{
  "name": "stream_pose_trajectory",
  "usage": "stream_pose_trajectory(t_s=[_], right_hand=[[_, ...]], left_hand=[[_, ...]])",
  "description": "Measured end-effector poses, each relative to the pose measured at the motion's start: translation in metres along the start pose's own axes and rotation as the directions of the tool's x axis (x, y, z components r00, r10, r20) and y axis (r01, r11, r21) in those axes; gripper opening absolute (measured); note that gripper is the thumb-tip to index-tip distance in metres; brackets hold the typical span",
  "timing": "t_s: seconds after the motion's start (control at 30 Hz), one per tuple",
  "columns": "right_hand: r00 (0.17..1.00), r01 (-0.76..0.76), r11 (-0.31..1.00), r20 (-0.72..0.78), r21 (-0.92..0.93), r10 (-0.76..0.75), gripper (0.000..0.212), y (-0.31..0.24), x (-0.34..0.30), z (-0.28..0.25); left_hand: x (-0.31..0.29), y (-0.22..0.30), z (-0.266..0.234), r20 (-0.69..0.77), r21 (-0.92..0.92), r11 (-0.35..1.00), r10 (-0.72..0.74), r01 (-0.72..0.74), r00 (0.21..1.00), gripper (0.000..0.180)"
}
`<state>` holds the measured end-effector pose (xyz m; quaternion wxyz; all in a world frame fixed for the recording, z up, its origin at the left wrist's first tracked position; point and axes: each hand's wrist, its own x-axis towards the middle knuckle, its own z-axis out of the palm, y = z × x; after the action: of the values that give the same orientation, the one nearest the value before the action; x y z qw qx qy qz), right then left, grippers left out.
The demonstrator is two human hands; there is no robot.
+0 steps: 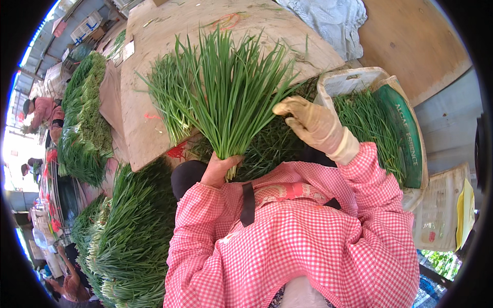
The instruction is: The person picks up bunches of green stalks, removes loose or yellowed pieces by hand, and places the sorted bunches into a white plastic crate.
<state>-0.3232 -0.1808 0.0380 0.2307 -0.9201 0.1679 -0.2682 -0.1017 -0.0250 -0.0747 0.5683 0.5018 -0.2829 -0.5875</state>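
Note:
My bare left hand (221, 168) is wrapped round the pale stem ends of a bunch of green chives (231, 102). The bunch stands fanned out, its leaf tips spreading away from me over the board. At the right side of the fan is my right hand (316, 128) in a pale, stained glove. Its fingers are partly bent with a gap between them, and nothing shows in them. A smaller bundle of chives (174, 97) lies on the wooden board (149, 31), just left of the held bunch. Loose green leaves (272, 154) lie below, near my lap.
To my right stands a white plastic crate (324, 95) holding chives and a green sack (398, 133). Large heaps of chives (133, 231) fill the left side, with another pile (84, 118) farther off. Crumpled pale sheeting (334, 20) lies at the far right. Other people (46, 115) are at far left.

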Motion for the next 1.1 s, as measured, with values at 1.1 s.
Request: stream_pose_trajectory(t_s=[1.1], right_hand=[[0.792,-0.357,0.914,0.456,-0.195,0.407,0.019,0.047,-0.055,0.039]], left_hand=[[-0.003,0.009,0.004,-0.060,-0.150,0.989,0.001,-0.010,0.998,0.022]])
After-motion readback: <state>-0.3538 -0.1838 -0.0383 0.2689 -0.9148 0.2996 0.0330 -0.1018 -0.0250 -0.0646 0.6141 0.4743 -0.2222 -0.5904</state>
